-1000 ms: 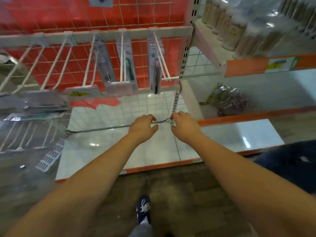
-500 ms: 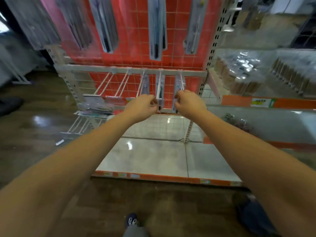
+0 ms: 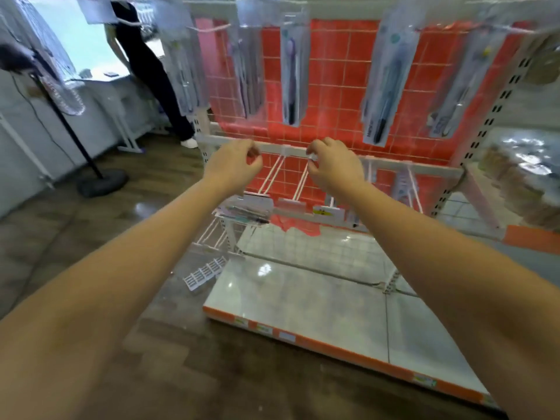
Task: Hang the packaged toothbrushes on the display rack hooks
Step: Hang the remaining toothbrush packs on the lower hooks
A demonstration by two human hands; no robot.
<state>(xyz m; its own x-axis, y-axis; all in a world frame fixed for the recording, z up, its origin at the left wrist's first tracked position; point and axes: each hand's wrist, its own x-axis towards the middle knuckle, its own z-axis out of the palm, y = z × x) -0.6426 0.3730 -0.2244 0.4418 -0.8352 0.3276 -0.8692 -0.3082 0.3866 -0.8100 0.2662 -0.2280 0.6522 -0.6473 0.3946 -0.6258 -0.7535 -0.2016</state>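
Here both hands are raised in front of the display rack, at the height of its white crossbar. The left hand has its fingers loosely curled and I see nothing inside them. The right hand is curled too, and there is a small pale spot at its fingertips, but the picture is blurred, so I cannot tell if it pinches something or only touches the bar.

The packaged toothbrushes hang in a row from the upper hooks, in front of the red grid panel. More packages lie in a small pile at the front left of the lower hooks, which reach forward from the crossbar between the two hands and look mostly free. One package seems to hang on a lower hook further right.

In my judgement, no package is in hand now, so one must be fetched first. The risks: the hole in a package is small and the hook tip is thin, so a hurried push may miss and drop the package to the floor. An arm passing upward may also brush the hanging row and knock one off
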